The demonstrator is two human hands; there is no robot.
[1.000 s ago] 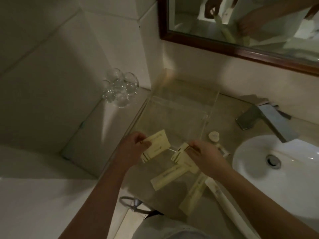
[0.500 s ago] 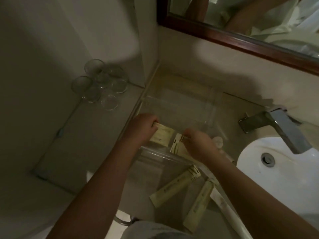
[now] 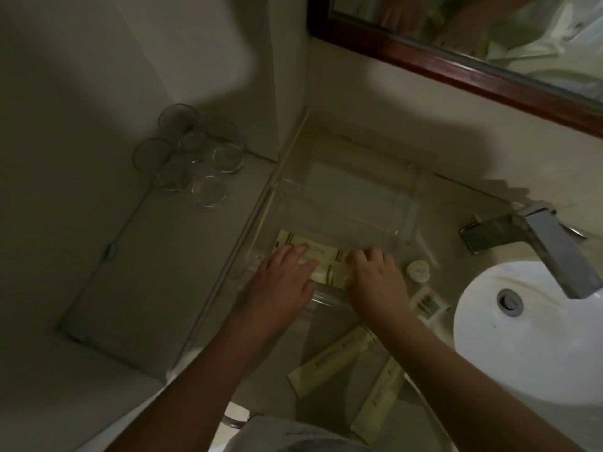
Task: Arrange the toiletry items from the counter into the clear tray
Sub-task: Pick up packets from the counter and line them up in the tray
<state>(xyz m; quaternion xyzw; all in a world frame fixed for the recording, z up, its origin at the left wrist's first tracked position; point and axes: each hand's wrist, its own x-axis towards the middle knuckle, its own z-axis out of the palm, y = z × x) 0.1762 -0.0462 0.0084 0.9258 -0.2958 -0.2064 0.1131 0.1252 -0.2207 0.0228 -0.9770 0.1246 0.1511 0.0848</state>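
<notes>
A clear tray (image 3: pixel 404 203) sits on the beige counter against the wall corner. Two cream toiletry packets (image 3: pixel 326 259) with brown stripes lie flat inside the tray's near end. My left hand (image 3: pixel 284 282) presses on the left packet with its fingers spread flat. My right hand (image 3: pixel 378 278) rests on the right packet, fingers curled over its edge. Two long cream packets (image 3: pixel 332 363) (image 3: pixel 378 402) lie on the counter below my hands. A small round cap (image 3: pixel 418 270) and a small striped tube (image 3: pixel 427 305) lie right of my right hand.
A white basin (image 3: pixel 528 340) with a metal faucet (image 3: pixel 548 243) fills the right side. Several upturned glasses (image 3: pixel 189 158) stand on a lower ledge at the left. A wood-framed mirror (image 3: pixel 456 66) hangs above. A long white item runs along the basin's edge.
Both hands carried the two packets forward from above the counter and set them down flat inside the tray's near end. The view tilted further down.
</notes>
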